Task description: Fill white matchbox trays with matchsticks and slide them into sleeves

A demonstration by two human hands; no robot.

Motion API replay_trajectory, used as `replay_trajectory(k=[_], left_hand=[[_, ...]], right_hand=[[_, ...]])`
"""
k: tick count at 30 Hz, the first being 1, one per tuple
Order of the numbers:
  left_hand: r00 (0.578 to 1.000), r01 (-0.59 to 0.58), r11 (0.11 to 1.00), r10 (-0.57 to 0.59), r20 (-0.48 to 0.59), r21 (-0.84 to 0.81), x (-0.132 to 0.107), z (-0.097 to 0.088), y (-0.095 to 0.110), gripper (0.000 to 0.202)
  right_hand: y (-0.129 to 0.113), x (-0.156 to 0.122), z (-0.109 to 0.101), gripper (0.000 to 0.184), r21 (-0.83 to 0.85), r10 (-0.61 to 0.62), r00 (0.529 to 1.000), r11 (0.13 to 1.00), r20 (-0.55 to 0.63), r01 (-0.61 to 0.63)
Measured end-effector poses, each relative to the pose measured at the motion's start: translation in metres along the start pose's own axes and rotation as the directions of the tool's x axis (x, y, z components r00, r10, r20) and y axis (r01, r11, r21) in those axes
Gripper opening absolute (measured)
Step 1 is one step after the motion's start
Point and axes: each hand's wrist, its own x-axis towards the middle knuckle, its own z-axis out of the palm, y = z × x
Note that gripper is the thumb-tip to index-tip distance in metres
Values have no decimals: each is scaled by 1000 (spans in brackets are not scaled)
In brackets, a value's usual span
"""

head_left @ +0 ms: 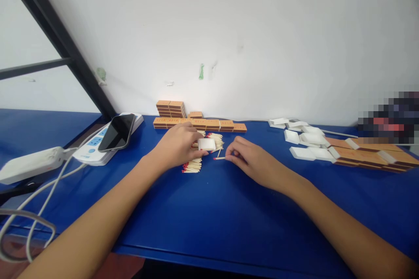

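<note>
My left hand point(185, 144) grips a small white matchbox tray point(207, 144) by its left end, thumb in front and fingers behind. Red-tipped matches point(193, 165) lie in a pile under and around that hand, partly covered by it. To the right, my right hand point(241, 157) pinches a single match point(219, 158) near its plain end, its red head pointing left. The held match is just below and right of the tray, apart from it. More loose matches point(214, 138) lie behind the tray.
Orange matchboxes point(196, 124) stand in a row and a stack point(170, 108) by the wall. On the right lie white trays point(307, 137) and more matchboxes point(363, 154). A phone point(117, 132) rests on a power strip point(94, 146) at left, near a white adapter point(32, 165) and cables.
</note>
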Motion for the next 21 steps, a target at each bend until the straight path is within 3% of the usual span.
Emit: replay_trajectory(k=[5,8,12,15,21], left_hand=[[1000,-28,999,28,3,-33,1,2,14,34],[998,-58,997,58,-13,-56,2,5,20,37],[999,-52,998,52,-13,-41,1,4,16,35],[999,-29,1000,28,-33,-10,0,1,5,34],[996,26,998,-21,-86,49,-1,-5,-8,33]], right_hand=[[-12,3,3,10,9,10,971,1000,-240,-8],[-14,4,8,7,-45,-25,968,999,-251,14],[-9,4,7,9,5,-21,960,1000,-279,23],[0,5,9,11,-14,-28,967,1000,-253,25],[16,9,20,19,-113,-71,994,992,-83,62]])
